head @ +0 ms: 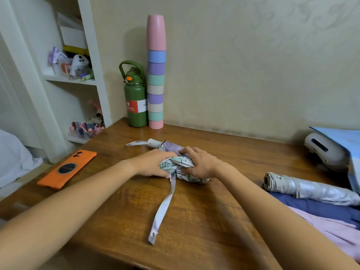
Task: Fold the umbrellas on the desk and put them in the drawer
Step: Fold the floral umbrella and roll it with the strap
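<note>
**Umbrella folding: first unit being bundled, closure strap not yet fastened**

Both hands grip the patterned umbrella (180,166) near the middle of the bench (224,221). The left hand (152,163) curls over the canopy from the handle side; the right hand (200,162) wraps the fabric from the other side, fingers bent around the bundle. The canopy is gathered but loose. Its closure strap (163,209) trails free toward the front edge — judged to be the next item to wrap and snap.

A silver umbrella (311,189) lies rolled at the right edge, on top of blue and pink cloth (321,213); whether it is strapped cannot be told. No drawer is in view, so stowing remains outstanding.

Surface: dark wood. An orange phone (67,168) lies near the left edge; a green bottle (135,98) and a stack of cups (155,75) stand at the rear edge against a pale wall. White shelving (91,55) stands beyond the rear left corner.
</note>
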Tool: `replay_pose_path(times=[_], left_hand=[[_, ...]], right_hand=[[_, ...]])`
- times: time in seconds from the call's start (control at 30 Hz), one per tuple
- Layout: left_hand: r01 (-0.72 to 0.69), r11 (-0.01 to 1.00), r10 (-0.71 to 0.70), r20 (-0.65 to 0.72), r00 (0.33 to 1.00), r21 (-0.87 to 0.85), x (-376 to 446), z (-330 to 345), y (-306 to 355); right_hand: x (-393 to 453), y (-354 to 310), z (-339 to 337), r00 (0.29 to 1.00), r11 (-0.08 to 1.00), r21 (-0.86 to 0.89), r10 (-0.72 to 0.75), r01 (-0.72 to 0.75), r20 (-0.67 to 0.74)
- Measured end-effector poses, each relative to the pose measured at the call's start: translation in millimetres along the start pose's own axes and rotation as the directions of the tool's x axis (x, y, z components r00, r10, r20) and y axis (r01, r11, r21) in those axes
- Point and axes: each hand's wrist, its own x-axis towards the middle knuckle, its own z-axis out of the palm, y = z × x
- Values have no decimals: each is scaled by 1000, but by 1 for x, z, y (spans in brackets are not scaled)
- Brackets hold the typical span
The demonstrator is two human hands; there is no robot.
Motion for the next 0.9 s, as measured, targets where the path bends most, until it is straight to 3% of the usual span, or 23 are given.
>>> replay_pose_path(times=[0.13, 0.3, 0.43, 0.63, 0.9], left_hand=[[-13, 1000, 12, -53, 998, -3, -3, 5, 2], [16, 999, -16, -6, 1000, 27, -2, 1, 1], [-16, 995, 26, -102, 994, 102, 1, 8, 2], [-24, 997, 39, -226, 973, 68, 5, 16, 2], [27, 1000, -25, -192, 981, 8, 9, 12, 0]], right_hand=[[2, 2, 1, 1000, 1000, 23, 17, -18, 14], [5, 5, 1, 999, 994, 97, 39, -40, 18], [7, 9, 2, 998, 984, 168, 53, -56, 19], [11, 11, 4, 998, 977, 205, 55, -63, 43], [14, 12, 6, 998, 980, 190, 53, -60, 44]])
